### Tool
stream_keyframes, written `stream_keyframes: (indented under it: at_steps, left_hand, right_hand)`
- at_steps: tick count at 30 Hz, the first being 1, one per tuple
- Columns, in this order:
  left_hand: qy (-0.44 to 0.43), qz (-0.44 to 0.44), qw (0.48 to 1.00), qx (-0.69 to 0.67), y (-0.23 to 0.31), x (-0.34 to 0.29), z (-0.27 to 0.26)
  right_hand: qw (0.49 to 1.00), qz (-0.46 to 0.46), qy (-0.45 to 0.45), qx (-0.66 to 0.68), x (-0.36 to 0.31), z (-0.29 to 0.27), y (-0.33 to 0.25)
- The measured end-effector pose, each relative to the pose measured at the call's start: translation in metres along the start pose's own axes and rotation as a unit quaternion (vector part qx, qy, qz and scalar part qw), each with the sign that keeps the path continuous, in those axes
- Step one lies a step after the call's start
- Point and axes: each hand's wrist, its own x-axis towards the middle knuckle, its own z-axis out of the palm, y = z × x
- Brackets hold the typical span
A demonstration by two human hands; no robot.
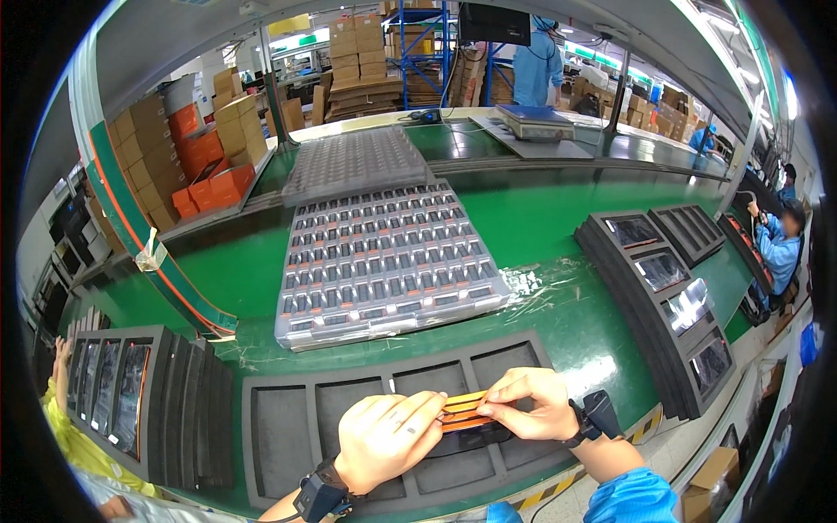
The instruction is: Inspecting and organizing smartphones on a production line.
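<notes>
Orange-striped piece (pixel 462 417): left fingers (pixel 418 412) closed over left end, right fingers (pixel 509 391) pinching right end.

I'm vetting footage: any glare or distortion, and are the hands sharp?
In the head view, white glare marks the green worktop beside the plastic tray and one panel at right; also head view: the green post bows; left hand and right hand look fairly sharp.
</notes>
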Motion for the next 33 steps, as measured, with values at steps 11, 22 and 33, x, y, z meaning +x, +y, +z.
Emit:
stream_keyframes:
  at_steps: [11,22,33]
  left_hand:
    - [-0.004,-0.004,1.000,0.008,0.000,0.001,0.000]
    - [0.000,-0.008,1.000,0.008,0.000,0.001,0.000]
    - [0.006,-0.005,1.000,0.021,0.002,0.002,0.001]
  right_hand:
    - [0.995,-0.067,-0.027,-0.066,0.011,-0.003,-0.001]
    - [0.965,-0.173,-0.053,-0.192,0.009,-0.012,0.004]
    - [0.959,-0.156,-0.029,-0.235,0.017,0.009,-0.014]
